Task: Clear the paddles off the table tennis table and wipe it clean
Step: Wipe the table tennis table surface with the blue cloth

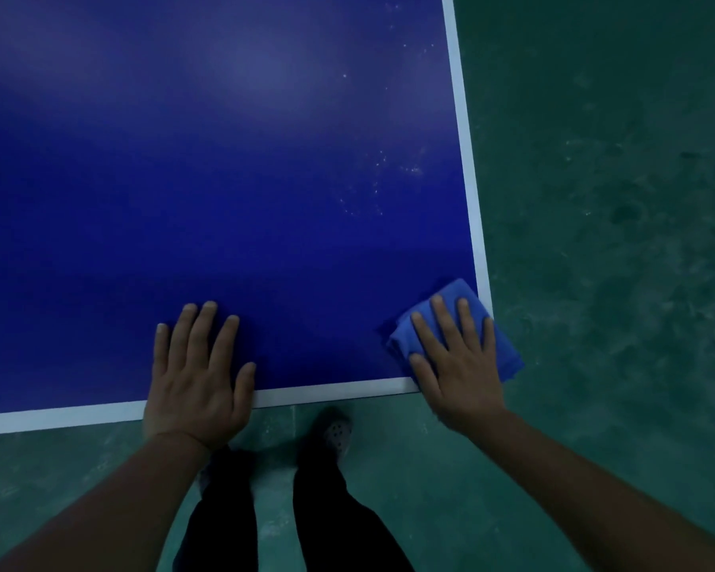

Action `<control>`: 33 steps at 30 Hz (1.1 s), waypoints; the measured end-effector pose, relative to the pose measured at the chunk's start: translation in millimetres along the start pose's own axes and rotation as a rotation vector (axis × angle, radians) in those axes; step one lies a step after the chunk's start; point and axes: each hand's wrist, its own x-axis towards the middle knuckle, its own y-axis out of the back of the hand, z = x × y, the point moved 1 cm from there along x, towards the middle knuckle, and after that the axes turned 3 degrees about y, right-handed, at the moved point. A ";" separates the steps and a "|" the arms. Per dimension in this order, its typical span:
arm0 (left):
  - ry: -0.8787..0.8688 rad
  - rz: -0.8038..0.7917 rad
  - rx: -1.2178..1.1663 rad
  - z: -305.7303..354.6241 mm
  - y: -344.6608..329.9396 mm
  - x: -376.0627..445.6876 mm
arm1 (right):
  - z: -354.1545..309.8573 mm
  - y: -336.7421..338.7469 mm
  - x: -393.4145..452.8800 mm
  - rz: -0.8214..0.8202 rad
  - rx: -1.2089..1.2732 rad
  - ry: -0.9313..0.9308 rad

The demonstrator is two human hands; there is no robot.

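Right hand (457, 361) lies flat on a folded blue cloth (450, 319), fingers straight and spread, pressing it down at the near right corner of the table (223, 158). Cloth sits under the fingers and palm; its right edge overhangs the white side line (465, 130) and the table edge. Left hand (199, 377) lies flat on the bare blue top near the white end line (331, 393), fingers straight, holding nothing, well apart from the cloth. Pale specks (389, 175) on the top beyond the cloth, near the side line. Green floor (616, 200) around; dark trouser legs (331, 509) and one shoe (337, 433) below the table edge.
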 end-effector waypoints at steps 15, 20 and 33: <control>0.011 -0.028 -0.002 4.0 5.9 0.1 | -22.0 -3.8 20.1 0.004 -0.067 0.118; 0.012 -0.032 -0.014 4.1 6.4 -0.3 | 25.4 18.4 65.9 0.037 -0.054 0.039; 0.006 0.010 -0.019 2.4 1.7 0.4 | 36.5 17.7 71.5 0.066 -0.027 0.088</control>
